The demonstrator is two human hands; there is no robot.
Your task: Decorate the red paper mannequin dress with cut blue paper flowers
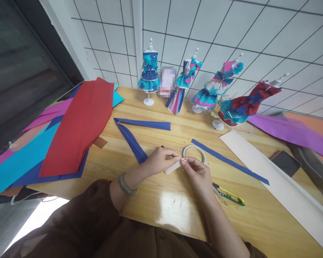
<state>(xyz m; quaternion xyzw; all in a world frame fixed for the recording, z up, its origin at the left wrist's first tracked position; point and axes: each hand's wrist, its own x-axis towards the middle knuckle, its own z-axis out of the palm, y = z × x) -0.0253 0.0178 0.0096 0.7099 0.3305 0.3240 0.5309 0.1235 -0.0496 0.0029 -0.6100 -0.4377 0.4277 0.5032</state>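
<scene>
Over the middle of the table, my left hand [161, 160] and my right hand [197, 172] meet at the fingertips. Both pinch the upper edge of a small white paper piece [173, 168], which hangs down between them. Just behind my right hand lies a roll of white tape [202, 152], partly covered by the fingers. A folded blue crepe paper strip [133, 141] runs out from near my left hand. To the right of the tape lies a narrow blue strip [231, 162]. Scissors with yellow and green handles [233, 196] rest beside my right wrist.
Several small dress forms in crepe paper dresses, one in blue [150, 73] and one in red [254, 98], stand along the tiled wall. Coloured crepe sheets, a red one [79, 125] uppermost, are piled left. A long white sheet [271, 182] and a dark phone [285, 163] lie right.
</scene>
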